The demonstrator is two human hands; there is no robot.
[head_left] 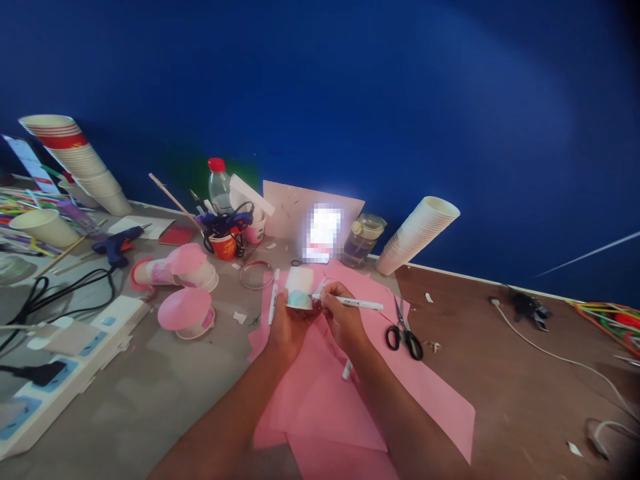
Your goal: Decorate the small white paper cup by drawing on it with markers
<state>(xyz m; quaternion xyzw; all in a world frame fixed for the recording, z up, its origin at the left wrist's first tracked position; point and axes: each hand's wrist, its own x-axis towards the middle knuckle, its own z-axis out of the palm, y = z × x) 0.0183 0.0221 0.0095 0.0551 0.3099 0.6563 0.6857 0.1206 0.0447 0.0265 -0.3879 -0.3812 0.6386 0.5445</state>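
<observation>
My left hand (293, 330) is wrapped round a small white paper cup (300, 280), held upside down with its wide rim low. A band of light teal colour covers the cup's lower part. In my right hand (343, 313) is a white marker pen (363, 303), its tip at the coloured band. Sheets of pink paper (325, 407) lie under both hands. A second white marker (274, 297) rests left of the cup, and a white pen-like piece (347, 369) lies partly beneath my right forearm. Black-handled scissors (404, 333) lie partly opened on the paper to the right.
A lit phone (323, 233) leans on a board behind the cup, beside a glass jar (364, 240) and a leaning cup stack (417, 233). Pink-topped cup pieces (185, 310), a glue gun (117, 247) and a power strip (75, 373) occupy the left. A cable (560, 353) crosses the right.
</observation>
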